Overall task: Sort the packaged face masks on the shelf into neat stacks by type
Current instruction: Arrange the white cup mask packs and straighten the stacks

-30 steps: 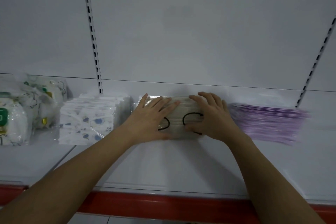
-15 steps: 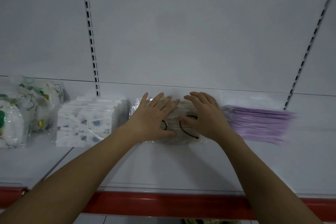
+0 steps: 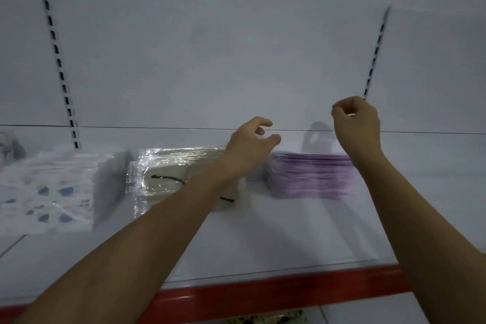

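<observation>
We hold both hands above the shelf (image 3: 263, 239), touching nothing. Our left hand (image 3: 249, 150) hangs with fingers loosely curled and apart, the beige mask pack (image 3: 168, 179) at its 8 o'clock. Our right hand (image 3: 357, 123) curls its fingers inward, empty, the purple mask stack (image 3: 310, 176) at its 7 o'clock. The printed white stack (image 3: 52, 187) lies far left.

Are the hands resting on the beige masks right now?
No, the left hand and right hand hang above the shelf, off the beige masks.
</observation>
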### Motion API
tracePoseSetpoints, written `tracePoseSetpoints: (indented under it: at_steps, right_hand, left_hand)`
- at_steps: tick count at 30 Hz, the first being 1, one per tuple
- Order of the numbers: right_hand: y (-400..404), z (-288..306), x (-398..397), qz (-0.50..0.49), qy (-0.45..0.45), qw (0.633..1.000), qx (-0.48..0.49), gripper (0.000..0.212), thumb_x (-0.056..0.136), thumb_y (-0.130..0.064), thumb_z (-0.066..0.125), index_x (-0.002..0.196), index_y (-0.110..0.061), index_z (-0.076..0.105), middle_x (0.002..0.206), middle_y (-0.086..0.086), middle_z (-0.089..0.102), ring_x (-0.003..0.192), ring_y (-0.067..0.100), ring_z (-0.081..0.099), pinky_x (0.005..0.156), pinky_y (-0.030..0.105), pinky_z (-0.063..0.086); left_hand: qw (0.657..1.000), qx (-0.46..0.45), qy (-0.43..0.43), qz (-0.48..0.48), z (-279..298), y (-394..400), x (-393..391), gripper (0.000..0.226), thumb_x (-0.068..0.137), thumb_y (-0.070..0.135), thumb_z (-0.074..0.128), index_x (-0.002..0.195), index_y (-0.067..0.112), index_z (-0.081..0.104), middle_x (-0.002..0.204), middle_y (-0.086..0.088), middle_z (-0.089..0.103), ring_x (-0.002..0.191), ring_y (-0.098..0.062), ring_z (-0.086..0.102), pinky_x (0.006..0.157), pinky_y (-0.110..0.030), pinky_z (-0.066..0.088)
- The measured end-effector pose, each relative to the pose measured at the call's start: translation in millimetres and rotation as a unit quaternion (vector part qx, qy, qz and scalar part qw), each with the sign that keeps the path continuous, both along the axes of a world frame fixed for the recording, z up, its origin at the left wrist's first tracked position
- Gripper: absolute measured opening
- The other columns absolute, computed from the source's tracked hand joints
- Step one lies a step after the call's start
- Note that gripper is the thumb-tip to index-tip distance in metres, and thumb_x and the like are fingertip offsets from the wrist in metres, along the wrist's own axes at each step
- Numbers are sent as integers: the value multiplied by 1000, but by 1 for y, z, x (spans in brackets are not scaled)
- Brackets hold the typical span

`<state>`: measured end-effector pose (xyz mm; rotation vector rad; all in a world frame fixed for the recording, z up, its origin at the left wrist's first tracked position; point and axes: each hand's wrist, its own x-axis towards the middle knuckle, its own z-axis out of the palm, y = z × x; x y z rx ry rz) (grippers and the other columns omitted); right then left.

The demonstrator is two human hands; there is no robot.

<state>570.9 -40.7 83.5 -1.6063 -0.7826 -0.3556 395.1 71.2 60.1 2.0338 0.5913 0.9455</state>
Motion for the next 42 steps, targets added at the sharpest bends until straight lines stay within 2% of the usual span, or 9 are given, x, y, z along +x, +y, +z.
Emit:
tracePoseSetpoints:
  at_steps: [4,8,14,16,19,27,33,37,42]
  right_hand:
    - [-26,-20,91,-78,115,983,-120,47,82,-48,55,110,-10,60,116,14,59,103,34,57,90,43,49]
    - [-27,-42,128,65,290,912,-283,82,90,-60,57,148,-8,32,146,17,41,123,40,49,86,46,48]
    - [-20,-64,155,210,333,859,-326,60,88,-56,63,126,-9,56,125,19,59,95,35,64,67,38,57]
    - [-18,-63,162,218,317,852,-356,48,88,-49,67,111,-8,59,112,19,62,92,35,66,72,42,59]
    - [-17,-62,173,221,311,843,-378,40,84,-44,73,97,-9,57,101,19,64,86,33,67,82,46,59]
    - [-18,-78,182,341,326,830,-298,73,61,-42,88,119,-3,66,95,12,75,71,24,73,59,30,55]
    - [-30,-76,182,453,195,864,-102,64,75,-3,80,132,-6,51,119,19,68,107,38,68,83,56,58]
    - [-28,-75,189,417,143,888,-131,80,76,7,78,134,-31,37,120,6,62,102,20,68,88,40,58]
    - [-14,-106,186,428,128,870,-207,91,68,1,88,140,-16,35,125,8,64,114,23,65,89,34,57]
  left_hand:
    - [999,-33,20,7,-9,-18,52,41,93,35,61,133,27,57,133,-4,50,92,-16,62,78,-25,51]
    - [989,-65,85,104,-18,-18,94,49,95,52,49,124,15,64,131,-13,59,119,-35,57,104,-45,46]
    - [963,-154,121,183,-41,-11,113,27,94,35,64,88,9,68,73,-7,58,57,-21,50,44,-19,37]
    - [955,-191,129,188,-45,-11,114,28,88,36,73,82,12,61,66,-8,53,51,-20,48,47,-19,40]
    - [945,-232,148,174,-48,-11,118,50,82,44,75,107,2,62,94,-23,58,81,-31,64,67,-35,53]
    - [904,-417,54,81,-49,-17,117,55,83,20,79,133,7,59,112,-10,69,87,-24,68,72,-39,62]
    - [964,-254,-72,6,-42,-19,102,66,71,-2,83,128,11,53,96,-4,72,89,-19,72,78,-32,61]
    - [991,-117,-62,22,-33,-20,97,100,71,-11,81,147,33,32,132,7,54,104,-1,61,80,-20,56]
    - [989,-85,78,87,-57,-20,96,131,67,-2,88,155,43,2,136,0,41,96,-7,58,82,-29,56]
